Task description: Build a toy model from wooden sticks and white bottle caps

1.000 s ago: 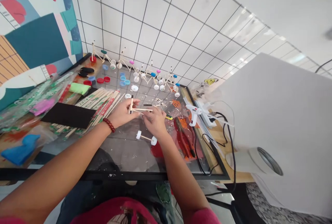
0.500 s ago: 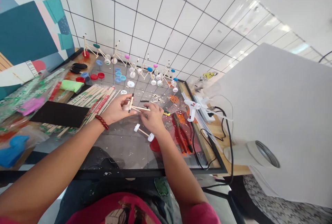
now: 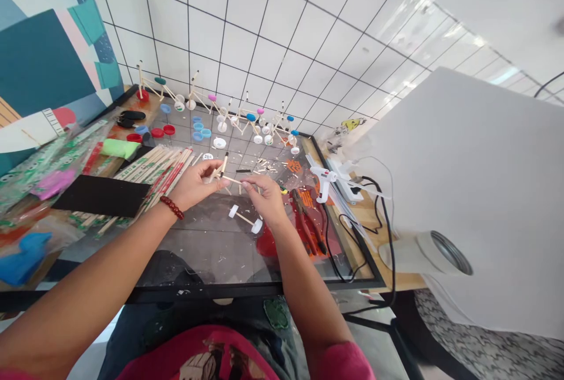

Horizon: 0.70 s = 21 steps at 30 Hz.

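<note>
two hands, left and right, pinch a black-tipped pale wooden stick frame above a white-wheeled wooden axle.

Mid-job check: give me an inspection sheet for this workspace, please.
Surface: black-framed glass tabletop, pale wooden offcuts scattered on it.
Things: black-tipped wooden stick piece; white-capped wooden axle lying nearby.
Clutter: bundled wooden sticks, black rectangular sheet, red-handled metal pliers.
Hands: left hand holds the stick piece; right hand pinches one end.
Cables: black cable loops by the tabletop's right edge.
Surroundings: white wall with black grid lines behind.
</note>
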Each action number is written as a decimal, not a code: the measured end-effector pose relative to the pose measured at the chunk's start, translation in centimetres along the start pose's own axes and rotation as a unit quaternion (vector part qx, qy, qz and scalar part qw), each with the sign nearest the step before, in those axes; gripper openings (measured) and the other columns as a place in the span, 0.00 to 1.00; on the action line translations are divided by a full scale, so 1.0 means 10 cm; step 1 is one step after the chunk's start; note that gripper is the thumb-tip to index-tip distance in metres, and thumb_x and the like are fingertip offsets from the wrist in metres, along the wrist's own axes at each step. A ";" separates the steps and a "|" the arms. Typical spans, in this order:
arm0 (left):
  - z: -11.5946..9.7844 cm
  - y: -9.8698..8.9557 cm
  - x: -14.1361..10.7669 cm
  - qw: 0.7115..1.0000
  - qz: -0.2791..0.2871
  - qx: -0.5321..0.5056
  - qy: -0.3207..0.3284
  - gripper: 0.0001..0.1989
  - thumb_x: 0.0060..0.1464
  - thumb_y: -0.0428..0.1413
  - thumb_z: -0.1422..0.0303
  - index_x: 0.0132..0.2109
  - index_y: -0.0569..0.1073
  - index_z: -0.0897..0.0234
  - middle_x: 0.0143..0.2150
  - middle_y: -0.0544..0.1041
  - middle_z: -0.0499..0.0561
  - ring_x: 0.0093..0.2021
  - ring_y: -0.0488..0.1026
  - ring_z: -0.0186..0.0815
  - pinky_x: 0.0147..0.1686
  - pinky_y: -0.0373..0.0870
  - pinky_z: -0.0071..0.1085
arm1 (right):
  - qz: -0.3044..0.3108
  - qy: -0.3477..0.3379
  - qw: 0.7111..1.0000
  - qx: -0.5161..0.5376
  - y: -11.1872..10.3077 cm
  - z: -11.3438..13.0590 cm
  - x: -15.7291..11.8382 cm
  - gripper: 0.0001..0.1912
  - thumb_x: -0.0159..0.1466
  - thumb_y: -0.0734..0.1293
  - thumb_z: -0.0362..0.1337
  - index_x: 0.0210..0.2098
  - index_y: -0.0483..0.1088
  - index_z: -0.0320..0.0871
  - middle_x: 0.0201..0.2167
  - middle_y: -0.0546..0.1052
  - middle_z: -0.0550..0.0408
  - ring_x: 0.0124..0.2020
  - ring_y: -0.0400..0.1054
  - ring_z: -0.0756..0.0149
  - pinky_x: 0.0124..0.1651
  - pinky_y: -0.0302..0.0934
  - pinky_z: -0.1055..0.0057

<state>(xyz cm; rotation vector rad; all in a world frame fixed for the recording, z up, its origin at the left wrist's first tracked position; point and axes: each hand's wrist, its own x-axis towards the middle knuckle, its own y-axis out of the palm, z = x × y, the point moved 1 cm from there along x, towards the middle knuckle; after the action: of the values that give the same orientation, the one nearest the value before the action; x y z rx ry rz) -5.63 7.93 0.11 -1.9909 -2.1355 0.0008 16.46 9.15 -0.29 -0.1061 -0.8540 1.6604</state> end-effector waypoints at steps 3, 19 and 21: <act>-0.06 0.00 -0.02 1.000 0.018 0.017 0.003 0.28 0.41 0.72 0.52 0.47 0.82 0.63 0.46 0.84 0.56 0.47 0.79 0.47 0.49 0.75 0.42 | -0.005 0.000 1.000 0.008 0.00 0.02 0.02 0.10 0.72 0.67 0.41 0.38 0.81 0.51 0.43 0.86 0.55 0.51 0.79 0.56 0.62 0.69 0.54; -0.21 -0.04 -0.06 0.999 0.001 0.024 -0.039 0.22 0.37 0.72 0.49 0.33 0.82 0.61 0.27 0.77 0.48 0.25 0.68 0.35 0.25 0.62 0.30 | -0.015 0.058 0.996 0.059 0.05 -0.05 0.09 0.06 0.69 0.71 0.34 0.39 0.82 0.46 0.41 0.87 0.54 0.46 0.81 0.59 0.56 0.71 0.64; -0.19 -0.04 -0.05 0.999 0.005 0.032 -0.039 0.22 0.36 0.73 0.48 0.33 0.83 0.60 0.26 0.77 0.48 0.25 0.67 0.36 0.25 0.61 0.30 | -0.018 0.056 0.997 0.059 0.05 -0.02 0.09 0.06 0.70 0.70 0.33 0.39 0.82 0.44 0.40 0.87 0.53 0.46 0.80 0.60 0.55 0.70 0.66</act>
<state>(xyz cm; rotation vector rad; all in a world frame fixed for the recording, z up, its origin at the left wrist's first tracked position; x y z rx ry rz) -5.72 7.09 1.99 -1.9967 -2.1437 0.1483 15.94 9.98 -0.37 -0.1000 -0.6692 1.6514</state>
